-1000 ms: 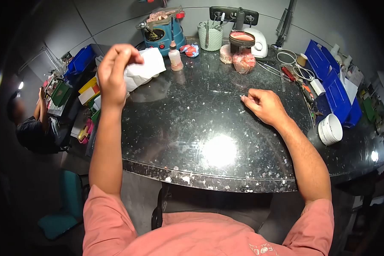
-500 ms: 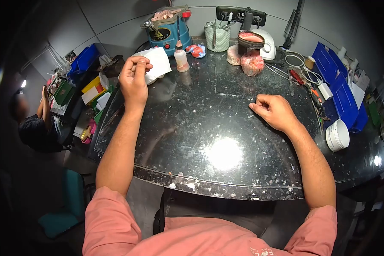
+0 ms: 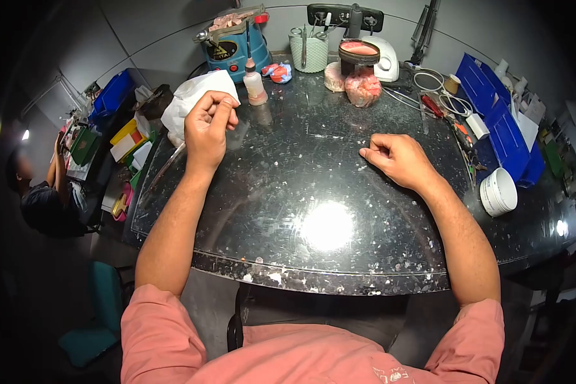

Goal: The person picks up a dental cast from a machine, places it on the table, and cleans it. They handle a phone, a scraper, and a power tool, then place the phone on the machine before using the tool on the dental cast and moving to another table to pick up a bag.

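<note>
White crumpled sheet [image 3: 195, 93], paper or cloth, just beyond the left hand [image 3: 208, 131] and partly behind it; cannot tell if they touch. Left hand raised, fingers half-curled, thumb near the fingertips; cannot tell whether it pinches anything. Right hand [image 3: 398, 161] loosely fisted, narrow, at the black speckled benchtop [image 3: 281, 185], well apart from the left. Ahead of the left hand: upright clear bottle [image 3: 255, 88], pinkish low down; past it, blue machine [image 3: 253, 52] with pink chunks on top. Ahead of the right hand: mottled pink lump [image 3: 363, 91]. To its right: red-handled tool [image 3: 431, 105], blue bins [image 3: 509, 137], white tub [image 3: 498, 193]
</note>
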